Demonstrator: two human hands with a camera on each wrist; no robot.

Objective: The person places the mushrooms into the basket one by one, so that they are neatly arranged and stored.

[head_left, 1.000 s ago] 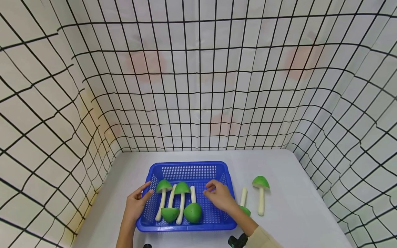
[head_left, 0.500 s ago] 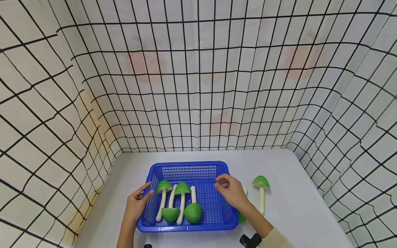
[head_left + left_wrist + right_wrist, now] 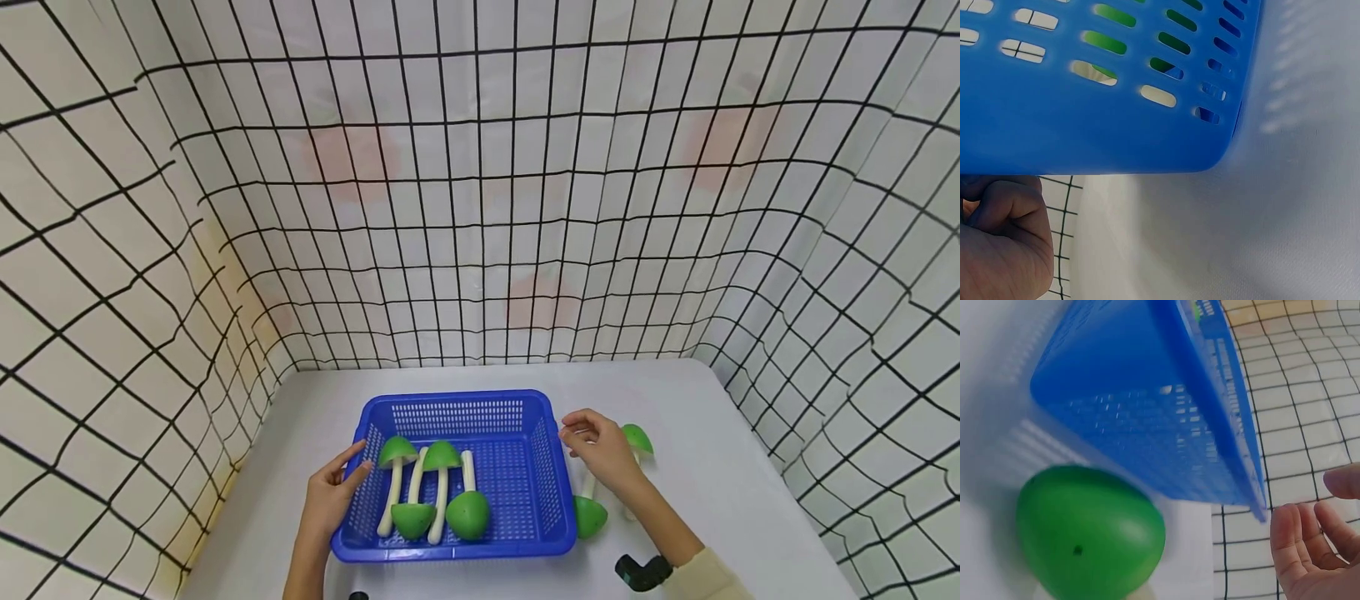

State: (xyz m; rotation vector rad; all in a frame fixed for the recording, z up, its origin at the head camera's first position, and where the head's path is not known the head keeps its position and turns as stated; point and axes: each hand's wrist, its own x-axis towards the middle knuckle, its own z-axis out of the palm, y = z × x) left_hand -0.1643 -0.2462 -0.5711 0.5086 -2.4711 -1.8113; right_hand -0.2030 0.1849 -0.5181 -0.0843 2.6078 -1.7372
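Note:
A blue plastic basket [image 3: 517, 547] with slotted walls holds several toy mushrooms [image 3: 467, 515] with green caps and pale stems, laid side by side in alternating directions. My left hand [image 3: 330, 496] grips the basket's left rim, with the thumb over the edge; part of that hand is hidden in the left wrist view. Just off the right rim, my right hand [image 3: 606, 454] hovers with loosely bent fingers and holds nothing. Below it on the table lies a mushroom [image 3: 591, 517], cap toward me, its stem partly covered. Another mushroom [image 3: 637, 439] behind the hand is mostly hidden.
A black bent pipe-like piece [image 3: 643, 573] lies near the right forearm. Another small dark object [image 3: 358, 596] shows at the bottom edge. Black netting [image 3: 480, 250] over pale walls encloses the white table [image 3: 720, 500] at the back and sides.
My right hand has moved right, from over the basket to beyond its right rim, and now covers part of the outer mushrooms. The left hand and basket stay put.

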